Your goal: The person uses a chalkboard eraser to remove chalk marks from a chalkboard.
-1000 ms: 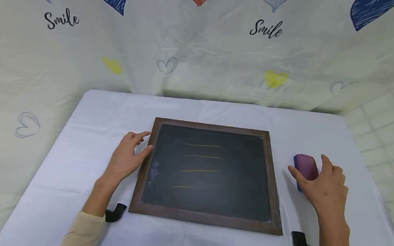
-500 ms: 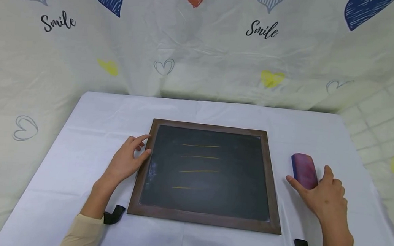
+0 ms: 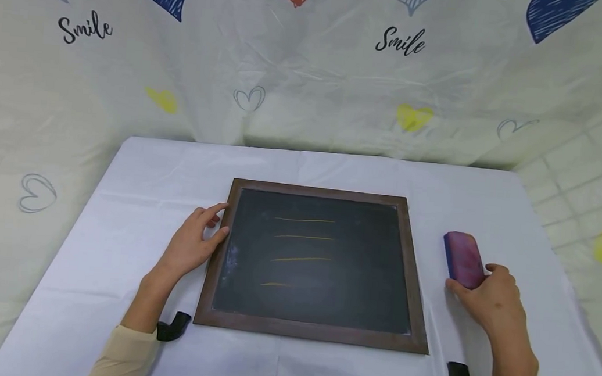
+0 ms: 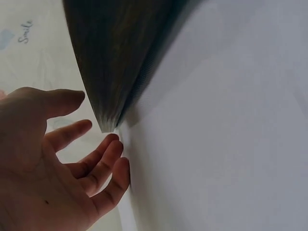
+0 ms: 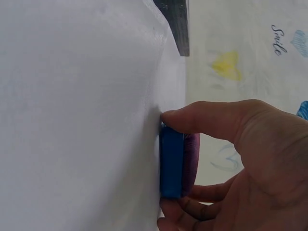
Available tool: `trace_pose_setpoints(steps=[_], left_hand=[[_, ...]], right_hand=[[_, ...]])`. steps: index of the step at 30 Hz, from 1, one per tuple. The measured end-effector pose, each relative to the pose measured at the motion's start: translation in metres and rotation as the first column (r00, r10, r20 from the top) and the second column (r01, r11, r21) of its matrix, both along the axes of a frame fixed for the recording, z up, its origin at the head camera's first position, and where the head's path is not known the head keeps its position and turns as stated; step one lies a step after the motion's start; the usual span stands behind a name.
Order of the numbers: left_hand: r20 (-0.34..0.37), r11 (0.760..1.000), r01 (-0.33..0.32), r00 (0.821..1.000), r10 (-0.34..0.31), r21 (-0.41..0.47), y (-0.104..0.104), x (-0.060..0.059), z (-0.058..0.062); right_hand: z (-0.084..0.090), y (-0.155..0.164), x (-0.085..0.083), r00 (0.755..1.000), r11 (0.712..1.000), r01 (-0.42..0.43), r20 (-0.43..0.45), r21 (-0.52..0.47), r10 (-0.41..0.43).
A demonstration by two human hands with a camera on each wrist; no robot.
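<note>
Your right hand [image 3: 489, 297] grips the eraser [image 3: 463, 260] by its near end, beside the chalkboard [image 3: 317, 262] frame's right edge. Your left hand [image 3: 192, 241] rests relaxed, fingers straight, against the left edge; bare tablecloth [image 3: 302, 165] lies beyond.

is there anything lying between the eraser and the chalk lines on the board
Nothing visible does. The right hand grips the eraser on the cloth beside the chalkboard; only the board's wooden frame lies between.

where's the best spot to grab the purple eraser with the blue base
Probably across the long sides of the purple block eraser with the blue base, coming from above at its near end. It lies flat on the white tablecloth, narrow enough that the right hand pinches it thumb against fingers.
</note>
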State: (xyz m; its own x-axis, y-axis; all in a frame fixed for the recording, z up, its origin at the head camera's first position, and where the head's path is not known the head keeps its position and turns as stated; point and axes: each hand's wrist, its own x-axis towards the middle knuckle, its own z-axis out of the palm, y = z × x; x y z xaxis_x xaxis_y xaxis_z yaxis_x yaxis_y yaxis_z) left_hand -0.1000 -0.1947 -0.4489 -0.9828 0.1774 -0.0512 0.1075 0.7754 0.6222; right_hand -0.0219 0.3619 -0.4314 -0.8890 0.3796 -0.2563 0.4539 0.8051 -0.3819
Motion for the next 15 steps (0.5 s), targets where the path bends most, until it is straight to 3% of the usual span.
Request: trace_pose_setpoints(steps=[6,15], left_hand=[[-0.001,1.000,0.001,1.000,-0.001,-0.005,0.0004,-0.0005,-0.0008],[-0.003,1.000,0.000,1.000,0.000,-0.017,0.0008,-0.0008,-0.0022]], right_hand=[[-0.0028,0.0066,-0.0002,0.999,0.997,-0.006,-0.053,-0.074,0.002],[-0.0061,0.0042,0.0022,0.990,0.979,0.095,-0.088,-0.183,-0.112]])
